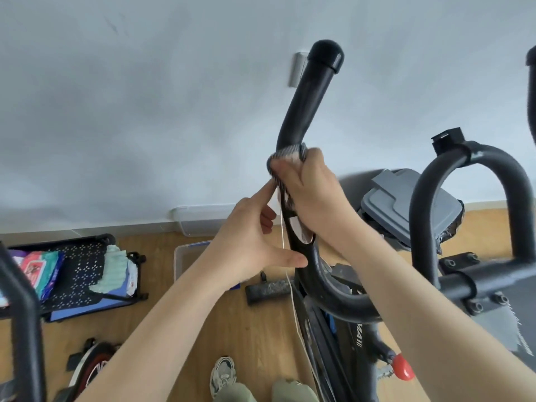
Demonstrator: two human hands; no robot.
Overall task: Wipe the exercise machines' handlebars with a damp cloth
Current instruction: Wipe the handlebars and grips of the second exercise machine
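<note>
A black padded handlebar (311,91) of an exercise bike rises up the middle of the view and ends in a rounded cap. A grey and white cloth (285,153) is wrapped around the bar at its bend. My right hand (311,192) is closed around the cloth and the bar. My left hand (251,242) is just below and to the left, with its thumb against the bar and its forefinger touching the cloth's edge. A thin white cord (291,285) hangs down beside the bar.
A second looped handlebar (461,169) stands at the right, with a grey console (406,198) behind it. Another black frame tube (21,300) crosses the left edge. A black perforated tray (84,265) with packets and cloths and a clear plastic box (185,256) lie on the wooden floor.
</note>
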